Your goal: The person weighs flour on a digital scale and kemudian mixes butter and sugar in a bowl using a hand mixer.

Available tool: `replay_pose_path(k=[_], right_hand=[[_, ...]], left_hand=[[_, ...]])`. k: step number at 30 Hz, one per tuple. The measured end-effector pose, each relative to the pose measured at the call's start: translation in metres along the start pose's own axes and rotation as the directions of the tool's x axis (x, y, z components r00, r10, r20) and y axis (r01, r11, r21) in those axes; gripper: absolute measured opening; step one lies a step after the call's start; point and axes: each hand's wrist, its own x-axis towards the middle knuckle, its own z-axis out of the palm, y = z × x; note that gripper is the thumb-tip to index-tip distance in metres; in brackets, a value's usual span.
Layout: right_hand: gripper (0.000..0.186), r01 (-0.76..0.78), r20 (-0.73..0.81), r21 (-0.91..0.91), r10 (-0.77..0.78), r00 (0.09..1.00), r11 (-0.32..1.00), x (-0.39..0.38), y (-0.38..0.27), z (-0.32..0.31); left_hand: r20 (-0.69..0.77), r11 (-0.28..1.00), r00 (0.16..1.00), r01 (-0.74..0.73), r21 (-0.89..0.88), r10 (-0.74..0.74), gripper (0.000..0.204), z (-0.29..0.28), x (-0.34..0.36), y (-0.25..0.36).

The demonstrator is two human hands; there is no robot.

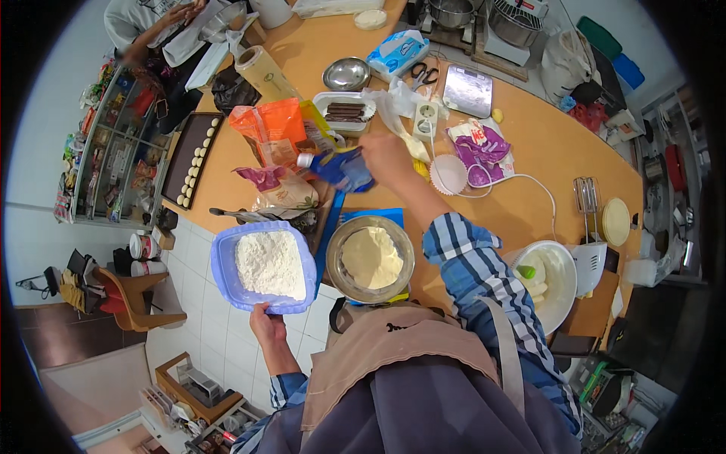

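My left hand (268, 328) grips the near rim of a periwinkle plastic basin (221, 265) of white flour (271, 263), held off the table's left side. My right hand (389, 157) reaches across the table, closed on the end of a blue pouch (344, 169) with a white cap, which points left. Just in front of me stands a steel bowl (408, 261) with a pale yellow mixture (370, 257) in it. Behind the pouch are an orange bag (265, 125) and an opened pink-and-tan packet (278, 186). A white tub (333, 97) of dark brown sticks lies beyond my right hand.
A dark tray (184, 144) with several dough balls sits at left. To the right are a white mixing bowl (563, 303), a hand mixer (590, 268) and a white cable (522, 176). A flat scale (468, 91) lies farther back. Another person (136, 30) is at upper left.
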Motion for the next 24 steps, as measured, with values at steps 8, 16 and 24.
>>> replay_pose_path(k=[8,16,24], right_hand=[[0.033,-0.208,-0.388,0.029,0.203,0.899,0.978,-0.013,0.020,-0.022],[0.022,-0.757,0.264,0.234,0.709,0.654,0.610,-0.139,0.039,-0.004],[0.032,-0.979,0.708,0.195,0.681,0.187,0.066,-0.233,0.014,0.014]], left_hand=[[0.004,1.000,1.000,0.004,0.016,-0.004,0.030,0.008,-0.004,-0.002],[-0.002,1.000,1.000,0.002,0.023,-0.002,0.029,0.003,0.001,-0.002],[-0.007,1.000,1.000,-0.020,0.023,0.020,0.029,0.001,-0.005,0.000]])
